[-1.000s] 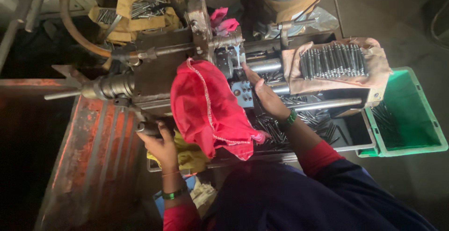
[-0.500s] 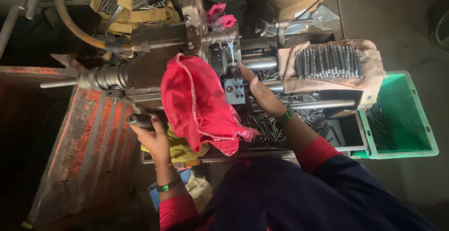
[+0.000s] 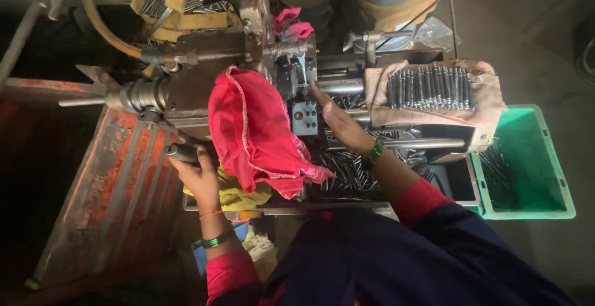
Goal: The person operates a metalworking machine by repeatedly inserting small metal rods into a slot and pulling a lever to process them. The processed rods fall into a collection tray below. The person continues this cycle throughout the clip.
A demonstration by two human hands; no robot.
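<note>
Head view, my listing: lathe (image 3: pixel 204 64), long axis running left to right between both hands; red cloth (image 3: pixel 260 132) draped between them. Left hand (image 3: pixel 197 176) wrapped around handle (image 3: pixel 180 152). Right hand (image 3: pixel 338 123), fingers extended, touching the chuck area (image 3: pixel 304 89); green bin (image 3: pixel 533 163) beyond its wrist.

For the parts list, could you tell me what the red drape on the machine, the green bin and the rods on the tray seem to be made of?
Red drape: soft woven cloth, folded, stitched hem.
Green bin: probably moulded plastic, smooth with an even colour.
Rods: apparently bare metal, grey with a dull shine.
</note>
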